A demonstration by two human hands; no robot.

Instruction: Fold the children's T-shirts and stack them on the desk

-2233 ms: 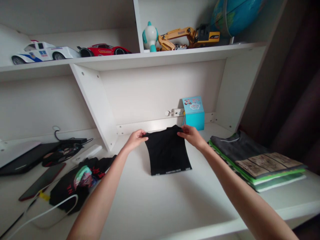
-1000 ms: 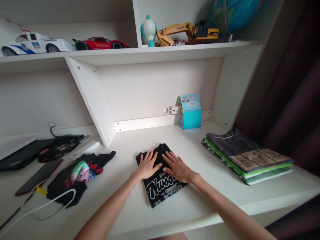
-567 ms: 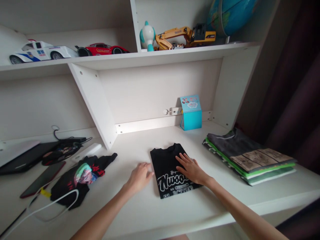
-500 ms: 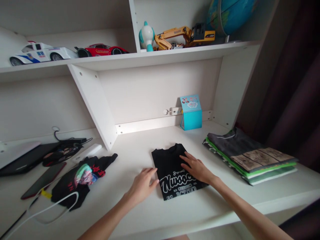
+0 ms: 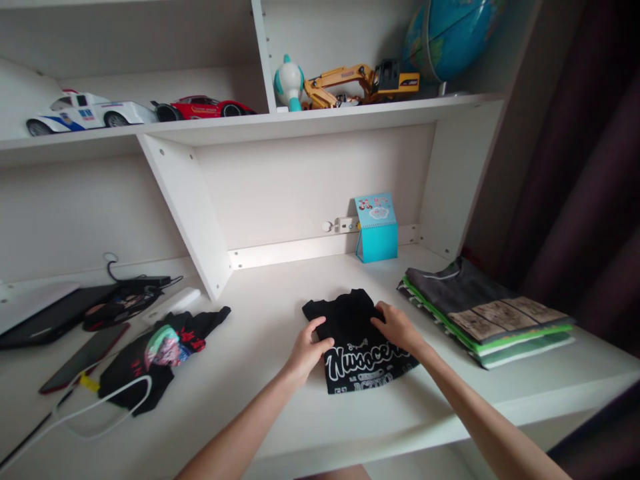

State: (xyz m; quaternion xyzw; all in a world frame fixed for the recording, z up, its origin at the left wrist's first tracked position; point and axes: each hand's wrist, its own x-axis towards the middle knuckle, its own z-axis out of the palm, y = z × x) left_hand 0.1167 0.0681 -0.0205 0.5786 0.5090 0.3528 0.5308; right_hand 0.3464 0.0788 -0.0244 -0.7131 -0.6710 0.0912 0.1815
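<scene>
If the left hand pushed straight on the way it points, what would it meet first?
The black shirt, whose edge the left hand touches; beyond it, perhaps the blue calendar, though depth is unclear.

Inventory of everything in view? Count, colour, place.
Desk: 1, white, centre
Shelving: 1, white, above
T-shirt: 1, black, desk centre
Clothes stack: 1, grey and green, right
Crumpled garment: 1, black, left
Desk calendar: 1, blue, back
Outlet strip: 1, white, by calendar
Laptop-like slab: 1, black, far left
Red-edged slab: 1, dark, left
Oblong box: 1, black, back left
Long bar: 1, white, left
Cables: several, white and black, left
Toy police pickup: 1, white, upper left
Toy sports car: 1, red, by pickup
Toy excavator: 1, yellow, upper right
Figure toy: 1, white, by excavator
Globe: 1, blue, by excavator
Curtain: 1, purple, right
Left hand: 1, gripping T-shirt's left edge
Right hand: 1, gripping its right side
</scene>
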